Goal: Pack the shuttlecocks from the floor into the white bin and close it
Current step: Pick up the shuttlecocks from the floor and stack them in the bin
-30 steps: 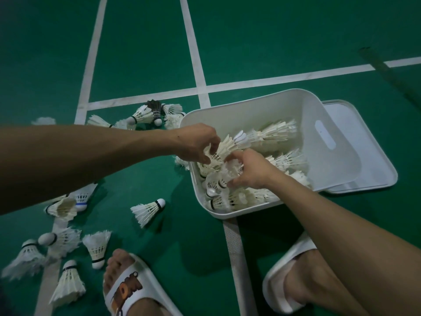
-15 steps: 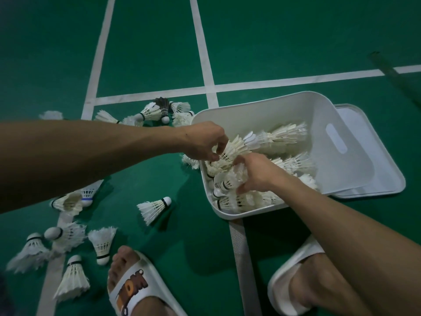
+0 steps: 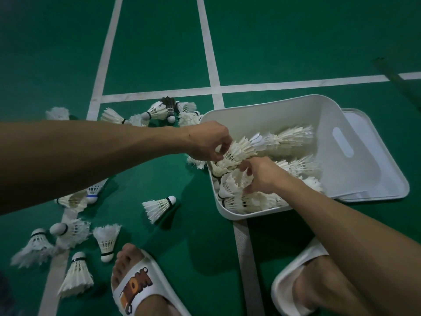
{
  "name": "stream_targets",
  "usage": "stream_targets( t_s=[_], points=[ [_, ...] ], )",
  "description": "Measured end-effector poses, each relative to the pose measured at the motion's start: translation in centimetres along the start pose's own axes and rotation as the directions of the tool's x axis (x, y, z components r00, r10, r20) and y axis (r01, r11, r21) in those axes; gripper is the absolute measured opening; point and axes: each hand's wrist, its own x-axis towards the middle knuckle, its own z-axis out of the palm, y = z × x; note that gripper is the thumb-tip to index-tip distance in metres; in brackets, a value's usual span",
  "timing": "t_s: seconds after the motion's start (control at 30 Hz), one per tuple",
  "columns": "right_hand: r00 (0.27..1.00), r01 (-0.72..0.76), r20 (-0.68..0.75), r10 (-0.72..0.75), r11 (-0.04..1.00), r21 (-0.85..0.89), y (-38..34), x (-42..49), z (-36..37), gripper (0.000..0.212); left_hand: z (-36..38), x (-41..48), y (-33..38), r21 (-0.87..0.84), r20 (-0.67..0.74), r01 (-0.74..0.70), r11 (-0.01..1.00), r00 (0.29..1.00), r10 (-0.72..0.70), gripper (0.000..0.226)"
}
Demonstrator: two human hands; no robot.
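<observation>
Shuttlecocks in bin: a good many already lie inside the white bin [image 3: 268,115], nested cork-into-skirt in rows; white feather skirts, black bands at the corks, some feathers frayed.
Bin: white plastic, rounded corners, slot handle in its right wall; it sits on the green floor [image 3: 159,53] at right centre, tipped a little, its right side resting on the lid.
Lid: the white lid [image 3: 387,169] lies flat under and beside the bin's right edge, so the bin is not yet closed.
Left hand: left hand [image 3: 209,140] is over the bin's near-left corner, grip narrow, fingers pinched on the cork end of a nested shuttlecock stack [image 3: 241,149].
Right hand: right hand [image 3: 262,176] is in the bin, fingers curled among the skirts; whether it actually holds one I cannot tell.
Left on the floor: one lone shuttlecock [image 3: 159,207] between bin and left foot; a far cluster [image 3: 159,111] just beyond the left forearm; a near-left group [image 3: 68,242] by the court line.
Progress: roughly midway by my judgement; loose ones to gather, then the lid.
Surroundings: white slides [image 3: 136,288] on both feet.
</observation>
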Motion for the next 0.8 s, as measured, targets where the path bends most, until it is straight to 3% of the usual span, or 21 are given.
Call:
stream_targets(
  t_s=[0.1, 0.2, 0.3, 0.37, 0.53, 0.67, 0.8],
  points=[
    [1.000, -0.003, 0.003, 0.003, 1.000, -0.008, -0.1, -0.7, -0.9, 0.073, -0.3, -0.8, 0.0, -0.010, -0.032, -0.001, 1.000, 0.999, 0.001, 0.009],
    [0.999, 0.010, -0.042, -0.006, 0.997, 0.075, -1.4, -1.5, -3.1, 0.057, -1.3, -2.4, -0.6, -0.112, -0.166, 0.036, 0.993, 0.985, -0.054, 0.016],
    [0.980, 0.047, -0.197, 0.000, 0.971, 0.236, -4.6, -2.3, -6.2, 0.038, -2.0, -4.5, -2.0, -0.231, -0.338, 0.104, 0.967, 0.924, -0.180, 0.018],
    [0.946, 0.137, -0.321, -0.044, 0.953, 0.272, -7.6, -3.0, -7.6, 0.029, -1.7, -6.0, -3.1, -0.299, -0.366, 0.170, 0.939, 0.888, -0.277, 0.015],
    [0.890, 0.359, -0.374, -0.262, 0.907, 0.221, -15.7, -4.3, -5.9, 0.024, 3.0, -12.2, -6.4, -0.338, -0.079, 0.412, 0.846, 0.884, -0.462, 0.011],
    [0.906, 0.407, -0.197, -0.375, 0.900, 0.155, -19.4, -3.2, -0.4, 0.032, 8.3, -18.4, -8.8, -0.240, 0.149, 0.561, 0.792, 0.827, -0.542, 0.027],
    [0.939, 0.344, -0.029, -0.343, 0.936, 0.072, -19.2, -0.8, 4.8, 0.042, 12.6, -23.3, -9.7, -0.204, 0.349, 0.640, 0.741, 0.755, -0.555, 0.044]
  ],
)
